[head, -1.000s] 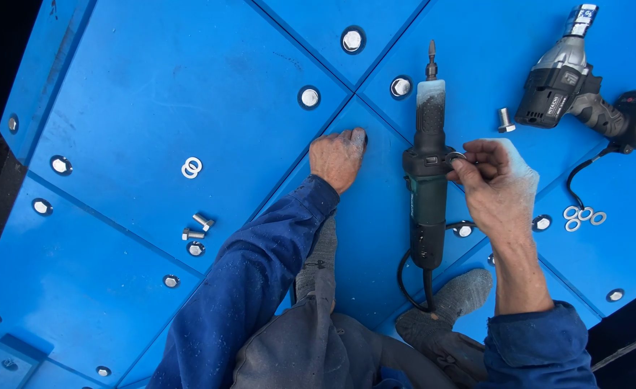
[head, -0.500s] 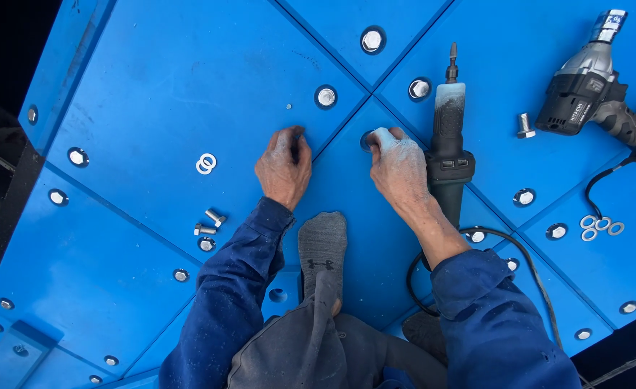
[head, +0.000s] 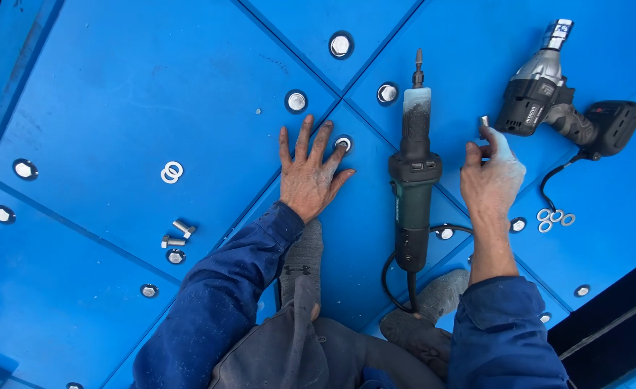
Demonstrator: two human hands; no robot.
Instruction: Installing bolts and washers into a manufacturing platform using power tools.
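— On the blue panelled surface (head: 116, 94), seen from the worker's head camera, what lay between the 2 hands?

— A dark green corded die grinder (head: 411, 180) lay flat between them. Its long axis ran nearly straight up and down the view, the bit end pointing away from the worker toward the panel seams, and the black cord (head: 393, 277) looped off its near end by the grey socks (head: 433, 299).

— And the left hand (head: 309, 176)?

— It was pressed palm-down on the panel, fingers spread wide and holding nothing. The fingertips reached a recessed bolt (head: 343, 143), and the grinder lay just beside the hand, apart from it.

— The right hand (head: 492, 180)?

— It hovered right of the grinder, dusted white. Its fingers were loosely curled, the thumb and forefinger close around a small loose bolt (head: 484, 122). Whether they actually gripped it could not be told.

— What lay beyond that?

— A cordless impact wrench (head: 548, 101), grey and black, lay on its side just past the small bolt, nose pointing up and away. 3 washers (head: 556, 217) sat in a cluster near the right wrist.

— Anything on the other side?

— Well apart to the left, 2 linked washers (head: 171, 172) lay on the panel, and nearer the left sleeve (head: 217, 310) lay 2 loose bolts (head: 176, 235) by another recessed fastener.
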